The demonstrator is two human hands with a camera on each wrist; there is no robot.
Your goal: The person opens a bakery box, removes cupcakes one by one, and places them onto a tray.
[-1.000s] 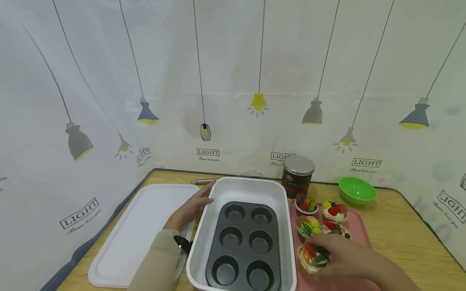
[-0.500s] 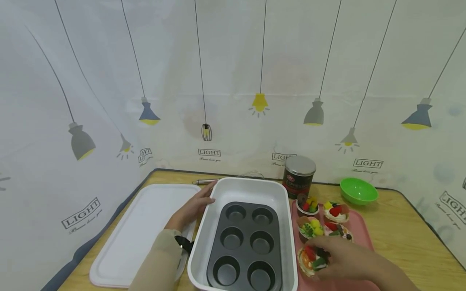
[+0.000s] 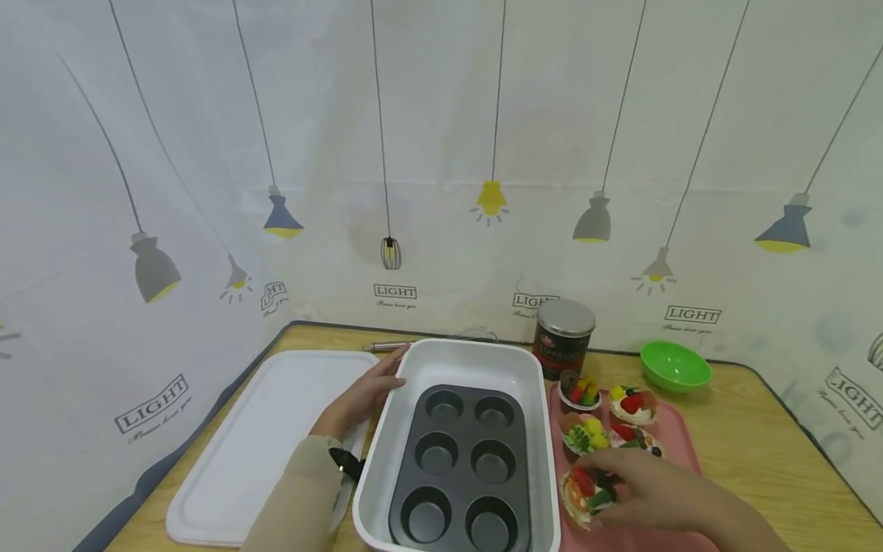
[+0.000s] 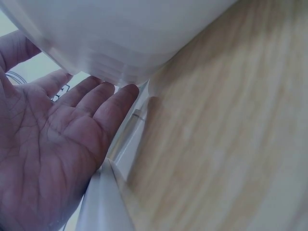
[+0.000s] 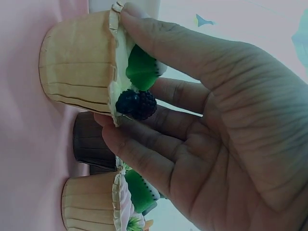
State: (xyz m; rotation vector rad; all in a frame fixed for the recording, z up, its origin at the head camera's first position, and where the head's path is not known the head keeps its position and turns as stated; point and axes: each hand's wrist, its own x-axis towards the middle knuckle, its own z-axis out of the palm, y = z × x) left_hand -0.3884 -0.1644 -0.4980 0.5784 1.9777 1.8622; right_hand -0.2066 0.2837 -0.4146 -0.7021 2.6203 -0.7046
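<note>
A fruit-topped cupcake (image 3: 576,504) in a pale paper cup sits at the near left of the pink tray (image 3: 679,437). My right hand (image 3: 645,491) pinches its rim between thumb and fingers, palm over the topping. In the right wrist view the cupcake (image 5: 79,60) is upright, with its base close to the pink surface. My left hand (image 3: 362,399) rests against the left side of a white rectangular pan (image 3: 552,452). In the left wrist view, that hand's straight fingers (image 4: 113,108) touch the outer wall. Inside the pan lies a dark muffin tin (image 3: 465,431) with bare cups.
Several other cupcakes (image 3: 633,404) stand farther back on the pink tray. Behind them are an espresso tin (image 3: 564,337) and a green bowl (image 3: 676,366). A white lid (image 3: 276,437) lies to the left, and a whisk handle (image 3: 386,346) shows behind the pan.
Both hands, the cupcake and the pan hold nearly the same places. The head view shifts slightly.
</note>
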